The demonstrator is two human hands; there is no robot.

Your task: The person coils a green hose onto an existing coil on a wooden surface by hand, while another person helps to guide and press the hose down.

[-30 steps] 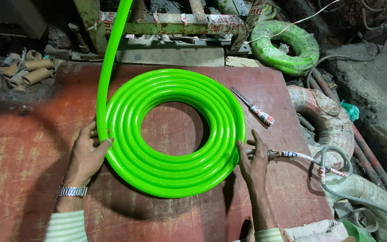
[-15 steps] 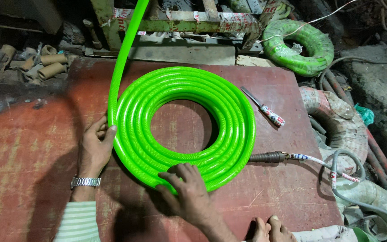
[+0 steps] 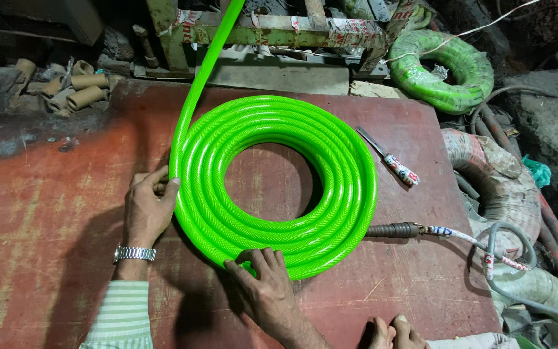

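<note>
1. Since the earlier frame, little has shifted: the right hand [image 3: 267, 287] is kept on the near rim of the bright green hose coil [image 3: 279, 184], and the left hand [image 3: 148, 208] is kept against the coil's left rim.
2. The coil is laid flat near the middle of the red worktop [image 3: 46, 194], closer to its far edge, and a straight run of the same hose is led from the coil's left side up past the far edge.
3. The left hand's fingers [image 3: 163, 184] are held loosely together and pressed sideways against the outer turn; a metal wristwatch [image 3: 134, 253] and a striped sleeve [image 3: 123, 317] are seen on that arm.
4. The right hand's fingers [image 3: 253, 260] are slightly spread and laid over the outer turns at the near side; nothing is pinched.
5. A knife with a taped handle [image 3: 390, 158] is lain just right of the coil, near the right edge.
6. A dark metal nozzle [image 3: 394, 230] on a taped cable is lain beside the coil's lower right.
7. A darker green wrapped coil [image 3: 447, 70] is seen beyond the far right corner, and cardboard tubes [image 3: 75, 90] beyond the far left corner.
</note>
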